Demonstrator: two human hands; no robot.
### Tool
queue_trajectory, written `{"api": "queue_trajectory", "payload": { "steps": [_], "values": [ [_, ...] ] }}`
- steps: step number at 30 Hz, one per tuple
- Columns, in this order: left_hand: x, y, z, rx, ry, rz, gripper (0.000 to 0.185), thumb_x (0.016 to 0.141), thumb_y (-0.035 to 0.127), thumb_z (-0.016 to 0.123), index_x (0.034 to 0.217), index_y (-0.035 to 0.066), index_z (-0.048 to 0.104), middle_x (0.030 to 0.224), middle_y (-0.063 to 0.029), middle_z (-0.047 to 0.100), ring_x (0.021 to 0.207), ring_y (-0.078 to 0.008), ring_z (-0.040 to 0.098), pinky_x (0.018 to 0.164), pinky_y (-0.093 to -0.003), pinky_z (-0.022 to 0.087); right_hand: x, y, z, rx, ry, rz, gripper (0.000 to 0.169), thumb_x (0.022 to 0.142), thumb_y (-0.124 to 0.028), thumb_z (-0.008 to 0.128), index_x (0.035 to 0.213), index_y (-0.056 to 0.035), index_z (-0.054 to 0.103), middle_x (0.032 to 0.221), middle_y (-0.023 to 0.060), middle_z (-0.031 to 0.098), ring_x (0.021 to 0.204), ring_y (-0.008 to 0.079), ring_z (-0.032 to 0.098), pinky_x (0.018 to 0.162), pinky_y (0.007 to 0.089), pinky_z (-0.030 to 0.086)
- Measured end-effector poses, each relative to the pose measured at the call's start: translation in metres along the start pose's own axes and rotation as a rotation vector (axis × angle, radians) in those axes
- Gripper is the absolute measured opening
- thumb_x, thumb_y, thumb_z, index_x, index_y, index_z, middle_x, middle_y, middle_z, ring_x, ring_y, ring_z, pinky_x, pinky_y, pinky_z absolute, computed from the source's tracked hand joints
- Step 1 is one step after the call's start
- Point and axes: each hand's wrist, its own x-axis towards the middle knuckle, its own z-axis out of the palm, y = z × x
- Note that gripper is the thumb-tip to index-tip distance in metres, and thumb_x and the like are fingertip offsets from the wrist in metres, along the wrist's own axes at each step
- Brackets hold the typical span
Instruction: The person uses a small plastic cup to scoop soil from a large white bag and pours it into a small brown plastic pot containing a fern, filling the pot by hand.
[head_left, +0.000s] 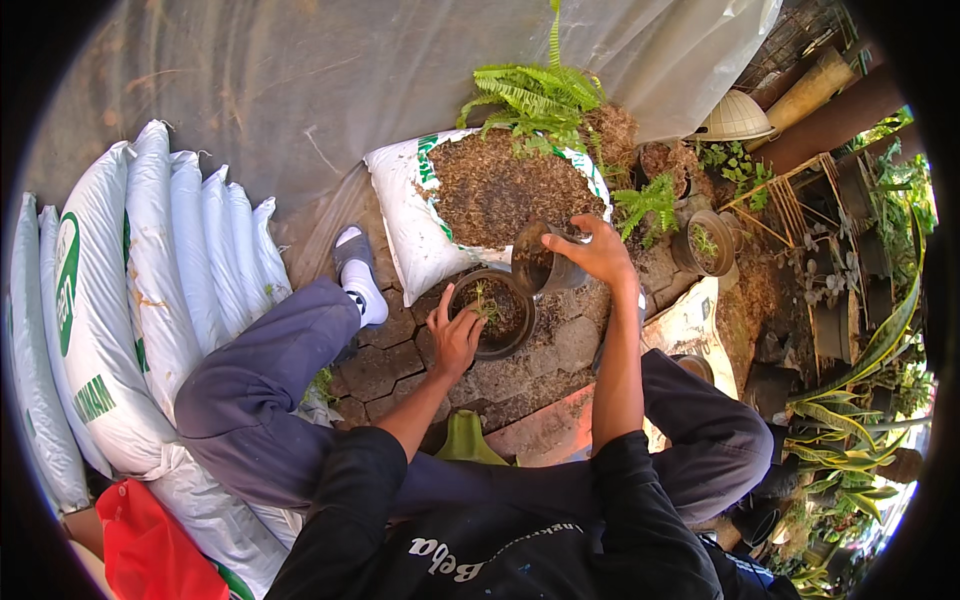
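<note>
My left hand (456, 334) is at the near left rim of a round dark plastic pot (527, 330), its fingertips around the stem of a small green seedling (486, 300). Dark soil (514, 311) surrounds the seedling inside that pot. In my right hand (606, 253) is a smaller dark pot (551, 270), gripped by its side and tilted over the right rim of the larger one. Its mouth faces left; how much it contains is hard to see. Just beyond both pots lies an opened white sack (420, 247) with brown, crumbly planting mix (510, 187) exposed.
Full white sacks (161, 240) stand in a row at left, beside a red cloth-like item (154, 544). A fern (536, 90) grows behind the opened sack. Another potted seedling (705, 244) stands at right, near snake plants (847, 435). Hexagonal pavers (390, 364) cover the ground.
</note>
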Motion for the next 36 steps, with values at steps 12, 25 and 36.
{"api": "queue_trajectory", "payload": {
  "steps": [12, 25, 36],
  "values": [
    [0.002, 0.001, 0.0, -0.026, -0.006, 0.006, 0.011, 0.097, 0.02, 0.065, 0.099, 0.009, 0.07, 0.12, -0.006, 0.069, 0.146, -0.0343, 0.033, 0.106, -0.0578, 0.028, -0.001, -0.002, 0.021, 0.05, 0.153, -0.073, 0.079, 0.064, -0.057, 0.085, 0.123, -0.0066, 0.069, 0.13, 0.0197, 0.065, 0.117, 0.0343, 0.065, 0.099, 0.0428, 0.051],
    [-0.014, 0.001, 0.0, 0.029, 0.02, -0.083, 0.016, 0.101, 0.022, 0.061, 0.097, 0.008, 0.067, 0.133, -0.006, 0.063, 0.148, -0.0357, 0.029, 0.108, -0.0567, 0.025, 0.007, 0.006, 0.037, 0.192, 0.168, -0.232, 0.064, 0.065, -0.05, 0.089, 0.113, -0.0096, 0.076, 0.136, 0.0162, 0.062, 0.122, 0.0348, 0.062, 0.1, 0.0457, 0.051],
    [-0.002, 0.005, 0.004, -0.012, 0.062, -0.114, 0.015, 0.099, 0.022, 0.063, 0.095, 0.007, 0.066, 0.13, -0.0103, 0.062, 0.147, -0.0335, 0.031, 0.107, -0.0568, 0.026, 0.01, 0.021, 0.04, 0.247, 0.069, -0.229, 0.062, 0.066, -0.049, 0.09, 0.111, -0.008, 0.077, 0.139, 0.0188, 0.059, 0.128, 0.0372, 0.057, 0.103, 0.0491, 0.048]
  ]
}}
